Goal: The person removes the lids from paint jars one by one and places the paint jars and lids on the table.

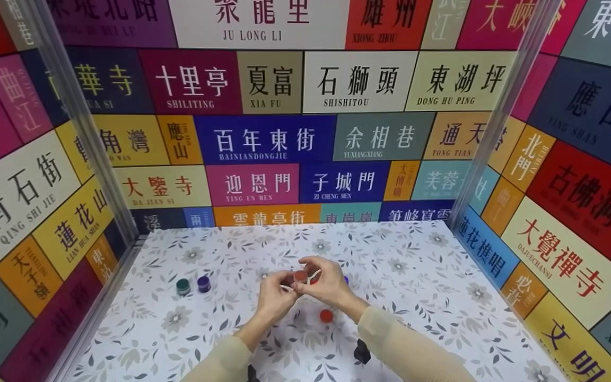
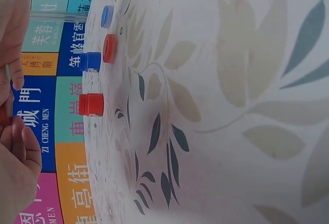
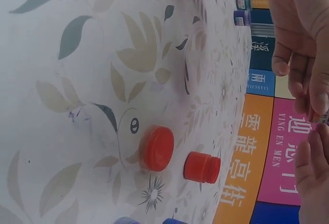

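A person's left hand (image 1: 275, 298) and right hand (image 1: 330, 282) meet above a flowered table (image 1: 242, 339), the curled fingers and thumbs of both pinching a small rust-red jar (image 1: 300, 276) between them, off the tabletop. On the table near the hands are a red jar (image 2: 91, 105) and a blue jar (image 2: 90, 61), with a red lid (image 1: 326, 316) and a blue lid (image 2: 107, 16); well to the left, a green jar (image 1: 183, 287) sits just beside a purple jar (image 1: 203, 284).

A blue panel (image 1: 265, 151) reads BAINIANDONGJIE. Above it, a tan panel (image 1: 270, 82) reads XIA FU. Below it, a pink panel (image 1: 252, 183) reads YING EN MEN.
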Available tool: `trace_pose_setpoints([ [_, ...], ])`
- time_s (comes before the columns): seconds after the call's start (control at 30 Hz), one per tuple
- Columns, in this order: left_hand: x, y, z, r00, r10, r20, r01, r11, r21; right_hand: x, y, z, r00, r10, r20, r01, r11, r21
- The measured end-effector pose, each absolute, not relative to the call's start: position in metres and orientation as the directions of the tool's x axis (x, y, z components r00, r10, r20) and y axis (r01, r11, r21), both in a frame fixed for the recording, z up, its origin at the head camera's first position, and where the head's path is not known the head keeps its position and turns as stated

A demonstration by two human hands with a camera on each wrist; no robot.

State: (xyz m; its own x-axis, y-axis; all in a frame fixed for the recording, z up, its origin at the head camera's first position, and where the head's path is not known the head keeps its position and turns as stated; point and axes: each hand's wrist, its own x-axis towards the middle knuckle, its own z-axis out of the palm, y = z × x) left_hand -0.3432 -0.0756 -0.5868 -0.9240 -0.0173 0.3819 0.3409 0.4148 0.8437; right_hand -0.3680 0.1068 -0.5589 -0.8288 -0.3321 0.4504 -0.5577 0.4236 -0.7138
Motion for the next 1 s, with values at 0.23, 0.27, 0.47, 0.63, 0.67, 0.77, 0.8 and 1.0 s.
trace_pose_setpoints([
  [0.23, -0.3424, -0.0742, -0.5864, -0.921, -0.023, 0.389, 0.345, 0.419, 0.840, -0.3667, 0.1040, -0.5595, -0.840, -0.275, 0.468, -0.543, 0.436, -0.718],
  [0.27, -0.3424, -0.0744, -0.5865, -0.920, -0.022, 0.391, 0.346, 0.420, 0.839, -0.3665, 0.1039, -0.5599, -0.842, -0.271, 0.467, -0.539, 0.438, -0.719],
  [0.47, -0.3414, -0.0760, -0.5873, -0.921, -0.025, 0.388, 0.341, 0.430, 0.836, -0.3664, 0.1037, -0.5599, -0.855, -0.261, 0.449, -0.519, 0.439, -0.733],
  [0.63, -0.3405, -0.0776, -0.5870, -0.927, -0.030, 0.374, 0.328, 0.419, 0.847, -0.3675, 0.1041, -0.5567, -0.843, -0.293, 0.450, -0.537, 0.426, -0.728],
  [0.67, -0.3404, -0.0780, -0.5868, -0.928, -0.030, 0.370, 0.325, 0.416, 0.849, -0.3679, 0.1045, -0.5562, -0.836, -0.305, 0.456, -0.547, 0.423, -0.722],
  [0.77, -0.3404, -0.0788, -0.5871, -0.929, -0.027, 0.369, 0.326, 0.416, 0.849, -0.3687, 0.1054, -0.5549, -0.808, -0.341, 0.480, -0.588, 0.421, -0.691],
  [0.8, -0.3405, -0.0789, -0.5872, -0.929, -0.023, 0.370, 0.327, 0.414, 0.849, -0.3690, 0.1057, -0.5544, -0.801, -0.353, 0.484, -0.598, 0.422, -0.682],
  [1.0, -0.3411, -0.0787, -0.5874, -0.930, -0.004, 0.369, 0.337, 0.397, 0.854, -0.3708, 0.1074, -0.5530, -0.756, -0.419, 0.503, -0.650, 0.392, -0.651],
])
